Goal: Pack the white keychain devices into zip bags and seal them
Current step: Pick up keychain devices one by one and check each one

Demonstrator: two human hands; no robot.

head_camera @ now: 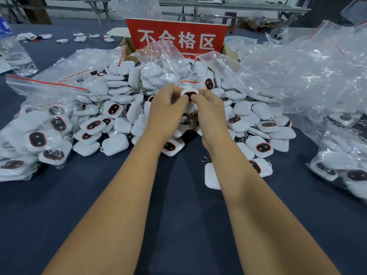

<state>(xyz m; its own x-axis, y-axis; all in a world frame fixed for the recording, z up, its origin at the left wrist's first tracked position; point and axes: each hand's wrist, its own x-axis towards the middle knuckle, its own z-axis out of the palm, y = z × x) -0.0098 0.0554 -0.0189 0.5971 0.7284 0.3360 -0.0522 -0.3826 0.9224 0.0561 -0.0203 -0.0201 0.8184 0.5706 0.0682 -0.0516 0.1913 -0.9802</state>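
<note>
Pinching one white keychain device [189,93] between them, the left hand [166,112] and the right hand [210,114] meet above the middle of the scene, fingers curled round the device's edges and its dark, red-rimmed oval face turned toward the camera. It sits raised just above a big loose heap of devices [123,108] that spreads across the dark blue table [178,195] from about nine o'clock to three o'clock of the hands. At eight o'clock lies a filled zip bag [35,133] with a red strip along its mouth, packed with devices and touching the heap's edge. At four o'clock, well apart from the hands, another filled bag [341,167] rests near the table's right edge. At two o'clock a mound of empty clear bags [307,72] rises beside the heap. At twelve o'clock a red sign [176,36] with white characters stands upright behind the heap, in a cardboard box [127,46]. At ten o'clock, far off, stands a clear water bottle [14,50].
</note>
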